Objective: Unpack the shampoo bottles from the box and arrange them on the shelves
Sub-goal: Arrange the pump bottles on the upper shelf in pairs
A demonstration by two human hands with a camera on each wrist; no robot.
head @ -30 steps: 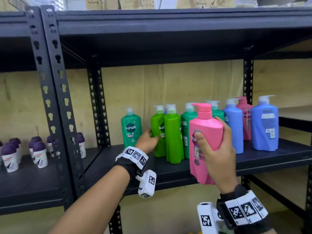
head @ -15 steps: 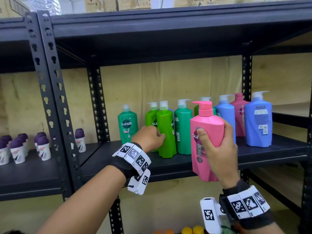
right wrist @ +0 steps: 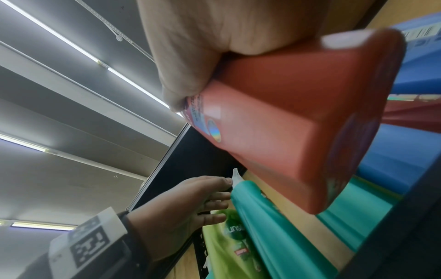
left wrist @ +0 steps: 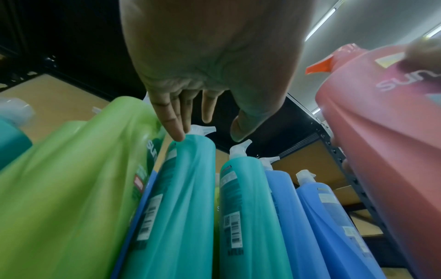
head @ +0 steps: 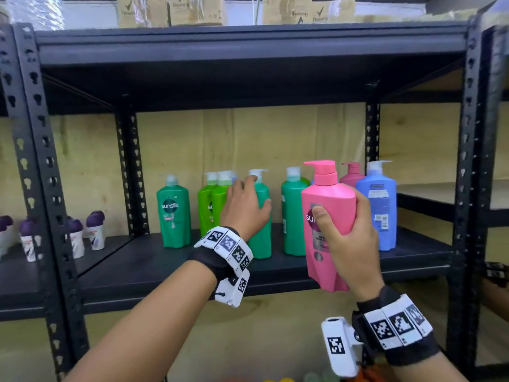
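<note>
My right hand (head: 347,244) grips a pink pump shampoo bottle (head: 327,213) upright, just in front of the shelf's front edge (head: 165,288). Its base shows in the right wrist view (right wrist: 286,122). On the shelf stands a row of bottles: a dark green one (head: 173,213) apart at the left, light green ones (head: 209,210), two more dark green (head: 293,216), then blue (head: 381,208) and pink (head: 351,175). My left hand (head: 245,208) rests with straight fingers (left wrist: 175,132) on the shoulder of the middle dark green bottle (left wrist: 181,198), thumb on its right side.
Black perforated uprights (head: 35,161) (head: 468,161) frame the bay, under a low upper shelf (head: 248,48) carrying cartons (head: 170,9). Small purple-capped roll-ons (head: 95,230) stand in the left bay. The shelf front (head: 137,268) before the bottles is bare. An arm (head: 495,285) shows at the right edge.
My left hand has moved right and up, from the light green bottles onto the dark green bottle, where a gap has opened on its right. The pink bottle stays gripped in my right hand.
</note>
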